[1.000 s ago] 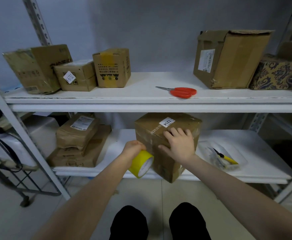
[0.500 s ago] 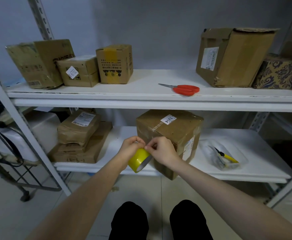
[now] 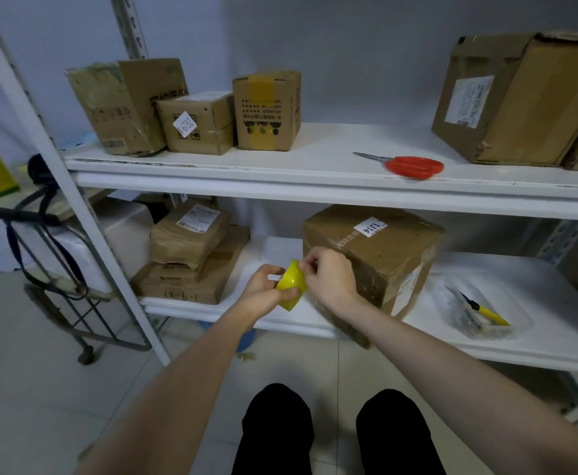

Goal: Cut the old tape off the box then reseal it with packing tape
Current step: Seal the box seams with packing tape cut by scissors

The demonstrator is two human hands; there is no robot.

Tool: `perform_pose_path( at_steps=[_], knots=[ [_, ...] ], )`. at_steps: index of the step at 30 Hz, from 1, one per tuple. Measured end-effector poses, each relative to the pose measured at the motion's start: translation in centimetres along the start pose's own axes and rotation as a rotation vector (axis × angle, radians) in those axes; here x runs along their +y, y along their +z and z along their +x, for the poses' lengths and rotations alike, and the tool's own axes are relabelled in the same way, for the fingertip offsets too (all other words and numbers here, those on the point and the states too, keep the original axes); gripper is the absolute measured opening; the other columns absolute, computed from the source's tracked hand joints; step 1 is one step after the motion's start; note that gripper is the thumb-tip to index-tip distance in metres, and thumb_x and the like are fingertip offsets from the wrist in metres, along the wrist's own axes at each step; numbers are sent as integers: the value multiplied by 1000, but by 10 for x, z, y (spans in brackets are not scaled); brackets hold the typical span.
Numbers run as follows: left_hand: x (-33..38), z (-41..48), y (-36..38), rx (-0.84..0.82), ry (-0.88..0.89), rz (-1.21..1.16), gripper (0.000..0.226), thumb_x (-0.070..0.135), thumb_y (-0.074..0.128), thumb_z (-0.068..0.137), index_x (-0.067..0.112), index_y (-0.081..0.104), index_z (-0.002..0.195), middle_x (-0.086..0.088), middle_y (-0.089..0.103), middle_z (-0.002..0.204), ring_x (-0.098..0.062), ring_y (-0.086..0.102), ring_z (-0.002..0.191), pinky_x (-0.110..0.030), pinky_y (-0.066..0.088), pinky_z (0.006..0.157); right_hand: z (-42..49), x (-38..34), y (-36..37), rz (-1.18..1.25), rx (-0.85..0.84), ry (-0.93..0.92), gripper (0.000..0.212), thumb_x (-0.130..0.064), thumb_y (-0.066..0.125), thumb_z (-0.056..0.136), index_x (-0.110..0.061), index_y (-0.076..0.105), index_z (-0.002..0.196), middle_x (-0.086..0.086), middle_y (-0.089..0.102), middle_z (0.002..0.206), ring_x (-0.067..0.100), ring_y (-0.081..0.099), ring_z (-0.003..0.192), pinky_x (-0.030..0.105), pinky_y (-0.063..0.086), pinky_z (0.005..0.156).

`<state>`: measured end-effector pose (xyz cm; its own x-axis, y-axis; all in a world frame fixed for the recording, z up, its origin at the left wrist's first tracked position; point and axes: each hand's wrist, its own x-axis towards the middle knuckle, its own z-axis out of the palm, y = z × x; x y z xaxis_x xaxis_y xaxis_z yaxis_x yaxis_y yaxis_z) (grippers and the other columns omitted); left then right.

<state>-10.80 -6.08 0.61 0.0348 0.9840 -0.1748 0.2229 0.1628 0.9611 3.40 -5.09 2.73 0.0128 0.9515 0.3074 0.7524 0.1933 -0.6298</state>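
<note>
We note the left hand curled round a yellow roll of packing tape. The right hand pinches the roll's top edge. The brown cardboard box labelled 1314 sits on the lower white shelf, at 3 o'clock of the roll. The red-handled scissors lie on the upper shelf, at 12 o'clock of the box.

1. I note the left hand curled round a yellow roll of packing tape, bare forearm reaching forward from lower left.
2. The right hand pinches the roll's upper edge with curled fingertips; bare forearm enters from lower right.
3. Both hands sit close together, the roll between them.
</note>
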Motion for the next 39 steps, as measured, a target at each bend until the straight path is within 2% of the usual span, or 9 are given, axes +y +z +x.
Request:
perform_pose_path(
  at_steps=[4, 7, 11, 15, 20, 25, 30, 34, 39],
  knots=[
    [-6, 12, -7, 160, -12, 100, 24, 20, 70, 85, 14, 51, 100, -12, 63, 84, -22, 60, 76, -31, 49, 70, -12, -10, 2, 8, 14, -229, 9, -17, 63, 88, -12, 66, 81, 2, 67, 82, 20, 60, 75, 30, 44, 67],
    [-10, 22, -17, 107, -35, 226, 28, 26, 72, 84, 14, 55, 102, -12, 58, 96, -23, 55, 85, -28, 44, 74, -5, -6, 8, 186, -2, -17, 10, -15, 64, 88, -8, 69, 82, -1, 65, 76, 16, 59, 72, 26, 42, 66],
    [-25, 33, -33, 165, -29, 370, 31, 32, 73, 81, 19, 55, 102, -9, 58, 109, -20, 52, 94, -26, 39, 76, 20, -4, 42, 318, -99, 223, 15, -18, 65, 89, -11, 65, 76, 3, 64, 78, 19, 60, 78, 24, 41, 68],
    [-43, 50, -49, 199, -90, 387, 29, 31, 74, 80, 19, 54, 97, -4, 57, 110, -20, 54, 105, -23, 38, 80, 47, 8, 90, 221, -172, 279, 16, -19, 65, 86, -12, 66, 72, 7, 71, 83, 24, 65, 82, 24, 45, 67],
    [-55, 86, -68, 210, -142, 488, 25, 33, 67, 84, 18, 60, 103, -5, 62, 113, -22, 57, 110, -22, 36, 79, 78, 21, 143, 99, -275, 332, 24, -23, 66, 83, -16, 59, 61, 5, 66, 71, 25, 66, 77, 25, 46, 61],
    [-63, 119, -79, 171, -215, 524, 20, 24, 64, 80, 25, 62, 101, -5, 63, 108, -24, 59, 104, -23, 40, 80, 99, 47, 182, 41, -317, 436, 17, -22, 69, 80, -7, 74, 82, 10, 74, 88, 25, 69, 88, 23, 43, 61],
    [-74, 142, -78, 159, -229, 629, 25, 26, 64, 78, 40, 59, 98, 1, 62, 113, -23, 57, 110, -36, 41, 101, 101, 65, 214, -42, -377, 458, 19, -23, 69, 82, -7, 73, 92, 12, 73, 97, 27, 68, 96, 28, 49, 73],
    [-85, 151, -70, 239, -223, 743, 27, 25, 55, 85, 38, 62, 107, 1, 61, 119, -24, 52, 117, -37, 30, 101, 106, 64, 222, -159, -450, 364, 23, -18, 65, 82, -4, 69, 100, 17, 70, 105, 32, 65, 103, 35, 51, 84],
    [-86, 154, -64, 296, -219, 764, 35, 22, 51, 90, 31, 59, 122, -10, 45, 132, -31, 38, 127, -41, 32, 101, 126, 45, 221, -440, -599, 136, 30, -2, 51, 93, -2, 61, 121, 16, 62, 125, 31, 59, 118, 36, 49, 92]
  ],
)
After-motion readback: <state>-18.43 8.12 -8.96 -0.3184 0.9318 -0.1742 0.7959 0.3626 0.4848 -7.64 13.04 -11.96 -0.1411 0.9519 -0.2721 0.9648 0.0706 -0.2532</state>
